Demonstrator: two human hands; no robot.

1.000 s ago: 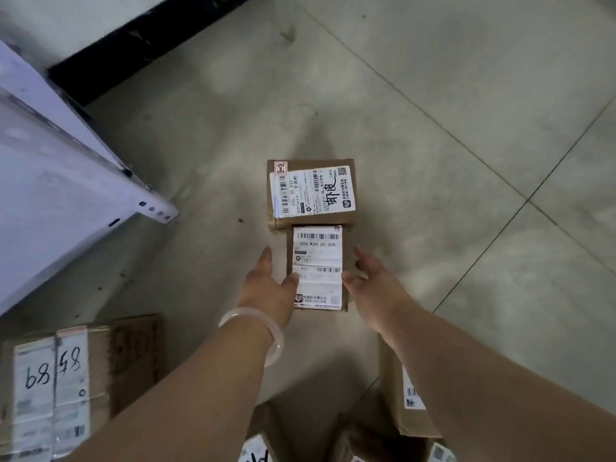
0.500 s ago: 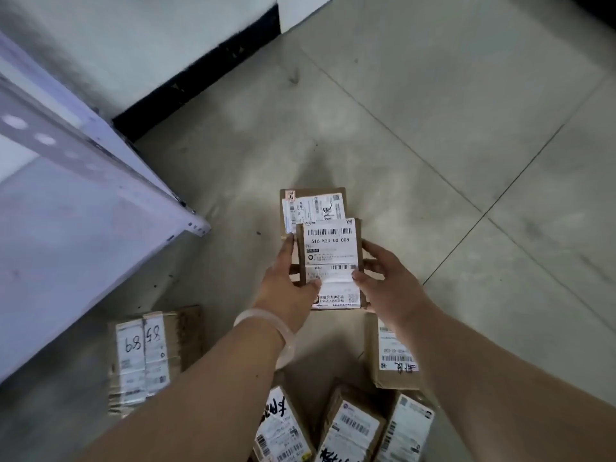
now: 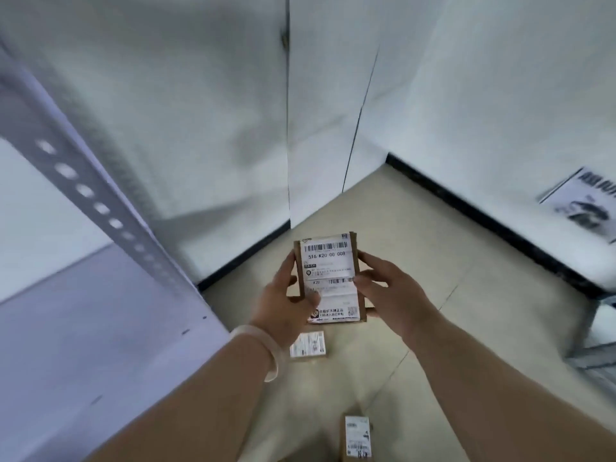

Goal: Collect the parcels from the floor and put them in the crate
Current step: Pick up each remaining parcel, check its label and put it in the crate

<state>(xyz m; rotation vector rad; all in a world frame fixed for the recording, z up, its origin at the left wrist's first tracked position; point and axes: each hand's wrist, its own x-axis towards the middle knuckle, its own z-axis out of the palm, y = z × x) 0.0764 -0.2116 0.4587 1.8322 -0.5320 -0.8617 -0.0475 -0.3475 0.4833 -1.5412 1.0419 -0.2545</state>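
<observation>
I hold a small brown cardboard parcel (image 3: 328, 265) with a long white shipping label in both hands, lifted well above the floor. My left hand (image 3: 288, 303) grips its left edge, thumb on the label. My right hand (image 3: 388, 295) grips its right edge. Below it, on the beige floor, lies a second labelled parcel (image 3: 308, 345), partly hidden by my left wrist. A third parcel (image 3: 356, 436) lies on the floor at the bottom edge between my forearms. No crate shows in this view.
A pale metal shelf unit (image 3: 83, 201) with a perforated upright fills the left side. White walls with a black skirting (image 3: 483, 218) meet in a corner ahead. A printed sheet (image 3: 583, 205) and grey metal legs (image 3: 596, 328) sit at the right.
I have lifted the parcel off the floor with both hands and the view has tilted up toward the wall corner. The parcel that lay behind it stays on the floor.
</observation>
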